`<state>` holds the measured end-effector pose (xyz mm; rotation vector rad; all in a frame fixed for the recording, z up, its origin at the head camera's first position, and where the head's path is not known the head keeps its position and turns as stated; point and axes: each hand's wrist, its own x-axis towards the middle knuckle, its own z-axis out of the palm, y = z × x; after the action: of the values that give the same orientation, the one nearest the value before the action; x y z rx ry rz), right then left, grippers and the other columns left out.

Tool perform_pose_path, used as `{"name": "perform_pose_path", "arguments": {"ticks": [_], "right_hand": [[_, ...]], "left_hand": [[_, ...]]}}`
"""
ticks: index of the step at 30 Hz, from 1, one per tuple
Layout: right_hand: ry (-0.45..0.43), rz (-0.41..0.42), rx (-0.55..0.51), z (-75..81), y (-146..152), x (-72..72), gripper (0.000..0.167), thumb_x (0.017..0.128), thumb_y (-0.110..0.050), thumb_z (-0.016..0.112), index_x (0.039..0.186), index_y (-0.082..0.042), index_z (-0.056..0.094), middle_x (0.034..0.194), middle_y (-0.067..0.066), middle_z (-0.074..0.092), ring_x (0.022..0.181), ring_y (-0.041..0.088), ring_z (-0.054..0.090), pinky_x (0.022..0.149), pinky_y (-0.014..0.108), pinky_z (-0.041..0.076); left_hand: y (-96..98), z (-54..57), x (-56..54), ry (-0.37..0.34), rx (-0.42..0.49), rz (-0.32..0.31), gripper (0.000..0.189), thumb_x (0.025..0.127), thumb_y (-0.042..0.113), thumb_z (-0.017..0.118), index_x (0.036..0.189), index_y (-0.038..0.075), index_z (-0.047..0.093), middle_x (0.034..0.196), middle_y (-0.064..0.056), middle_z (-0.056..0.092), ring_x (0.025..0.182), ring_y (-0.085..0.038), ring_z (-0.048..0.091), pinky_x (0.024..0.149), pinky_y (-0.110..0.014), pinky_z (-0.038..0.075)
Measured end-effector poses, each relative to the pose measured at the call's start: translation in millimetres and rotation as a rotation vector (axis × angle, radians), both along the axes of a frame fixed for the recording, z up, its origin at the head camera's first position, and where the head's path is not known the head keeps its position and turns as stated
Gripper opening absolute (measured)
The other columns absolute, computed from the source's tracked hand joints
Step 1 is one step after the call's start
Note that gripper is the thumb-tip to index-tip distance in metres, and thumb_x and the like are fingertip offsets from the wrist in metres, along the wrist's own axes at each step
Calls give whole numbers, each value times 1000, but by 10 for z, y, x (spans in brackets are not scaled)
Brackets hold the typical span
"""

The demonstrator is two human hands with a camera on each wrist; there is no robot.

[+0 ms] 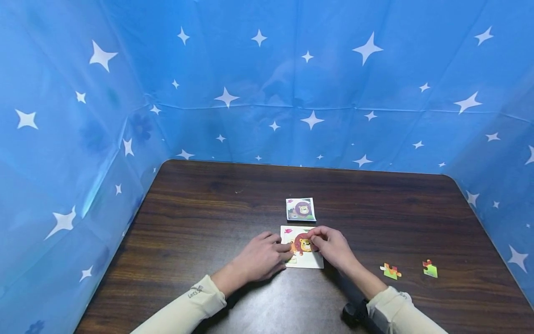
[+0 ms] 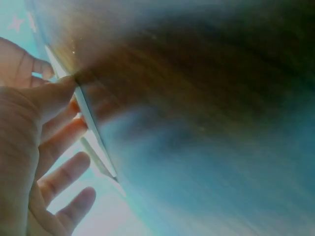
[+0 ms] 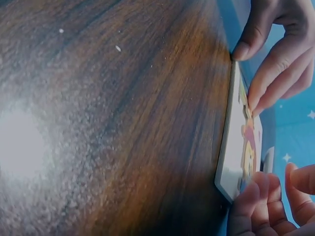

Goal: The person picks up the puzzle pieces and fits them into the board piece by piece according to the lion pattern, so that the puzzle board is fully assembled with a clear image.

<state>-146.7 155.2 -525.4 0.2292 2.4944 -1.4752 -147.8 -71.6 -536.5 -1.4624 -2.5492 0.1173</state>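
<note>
A white puzzle board (image 1: 316, 263) with a lion picture lies on the table in front of me. My left hand (image 1: 267, 257) rests on its left side. In the right wrist view, the left thumb (image 3: 242, 51) touches the board's edge and a fingertip presses on the puzzle. At the upper right of the board, my right hand (image 1: 331, 246) has thumb and forefinger together at the edge of the lion-face puzzle piece (image 1: 305, 245). The fingertips partly cover that piece. Behind the board lies a small lion picture card (image 1: 301, 209).
Two loose puzzle pieces lie to the right: a red, orange and green piece (image 1: 391, 271) and a red and green piece (image 1: 429, 269). A dark wooden table (image 1: 200, 208) is bordered by a blue star-patterned curtain (image 1: 267, 69). Near the right sleeve is a black strap device (image 1: 354, 313).
</note>
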Motion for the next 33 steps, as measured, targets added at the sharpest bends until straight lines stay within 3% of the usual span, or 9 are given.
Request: {"name": "perform_pose_path", "arguments": {"ticks": [10,18,27,33], "right_hand": [[-27,-16,-94,48,153,-19,19,101,-7,53,109,0,69,101,15,69,80,18,65,69,33,58],[-31,-52,-162,265,569,-66,28,107,-12,47,126,3,61,121,20,63,95,23,68,85,40,60],[-15,-87,-182,500,1303,13,34,109,-22,44,134,0,54,108,-7,64,94,5,68,89,34,60],[-36,-95,-106,501,1702,128,42,110,-28,43,139,2,49,113,-6,66,96,7,67,88,35,60]], "left_hand": [[27,39,-27,-20,-36,9,25,93,45,67,114,32,72,126,15,71,117,-16,62,99,-39,50],[93,83,-44,22,-84,-1,24,91,50,67,108,33,74,117,17,73,111,-13,62,97,-36,47],[178,124,-62,57,-94,-40,18,89,49,70,94,32,74,98,17,74,93,-12,61,91,-34,46],[145,97,-57,-2,-27,-26,17,88,42,73,100,30,70,99,16,74,95,-14,62,99,-37,48]]}}
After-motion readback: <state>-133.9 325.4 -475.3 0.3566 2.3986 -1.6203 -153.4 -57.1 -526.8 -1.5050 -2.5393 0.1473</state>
